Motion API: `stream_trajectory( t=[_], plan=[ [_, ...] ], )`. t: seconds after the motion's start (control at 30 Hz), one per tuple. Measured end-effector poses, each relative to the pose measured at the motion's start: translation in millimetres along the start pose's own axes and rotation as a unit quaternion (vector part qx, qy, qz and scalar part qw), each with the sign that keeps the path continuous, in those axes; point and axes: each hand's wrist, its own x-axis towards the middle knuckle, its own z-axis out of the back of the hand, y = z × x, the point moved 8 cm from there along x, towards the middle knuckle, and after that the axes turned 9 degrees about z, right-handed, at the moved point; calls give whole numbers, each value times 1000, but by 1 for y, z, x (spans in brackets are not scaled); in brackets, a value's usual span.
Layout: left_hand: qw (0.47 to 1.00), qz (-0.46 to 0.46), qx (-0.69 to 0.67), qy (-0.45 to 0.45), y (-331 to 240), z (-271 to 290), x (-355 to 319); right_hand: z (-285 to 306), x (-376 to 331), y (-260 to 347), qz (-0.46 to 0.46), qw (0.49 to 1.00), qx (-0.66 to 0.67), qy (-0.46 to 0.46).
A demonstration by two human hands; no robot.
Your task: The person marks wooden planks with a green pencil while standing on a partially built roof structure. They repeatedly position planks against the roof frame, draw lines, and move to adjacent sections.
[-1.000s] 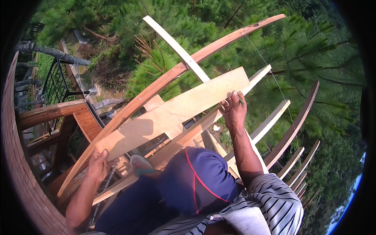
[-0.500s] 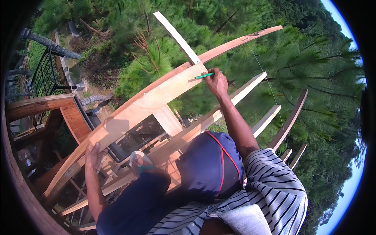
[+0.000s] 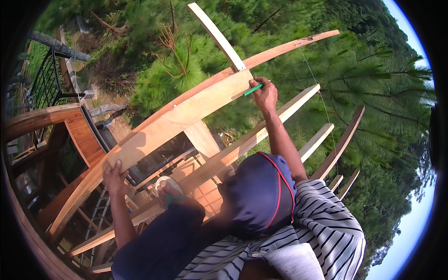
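Your right fingers are pinched around a green pencil, and its tip rests on the wide wooden board. That hand, your right hand, sits at the far end of the board, just below it. Your left fingers are bent over the lower edge of the same board and grip it tight. Your left hand is at the near end of the board, well apart from the right one.

The board is pale and wide, and it tilts up from your left hand to your right hand. A long curved brown beam runs along the top edge of the board and goes on past it. A thin pale slat sticks up behind the board near your right hand. More pale wooden beams lie below the board, side by side. Your foot in a light sandal rests on one of them, under the middle of the board. Green pine trees fill the space far below the board.
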Motion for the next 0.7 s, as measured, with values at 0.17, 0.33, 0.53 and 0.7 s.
stream_trajectory(
  t=[0.17, 0.33, 0.53, 0.7],
  plan=[
    [995, 9, -102, 20, 27, 7, 12, -15, 14, -4, 34, 999, 35, -1],
    [979, 28, -199, 45, 27, -5, 18, -9, 8, -3, 85, 981, 172, 15],
    [968, -10, -249, 23, 39, -4, 11, -19, 11, -11, 93, 988, 122, 19],
    [967, -22, -252, 13, 37, -10, 7, -18, 19, -20, 89, 989, 113, 43]
  ],
)
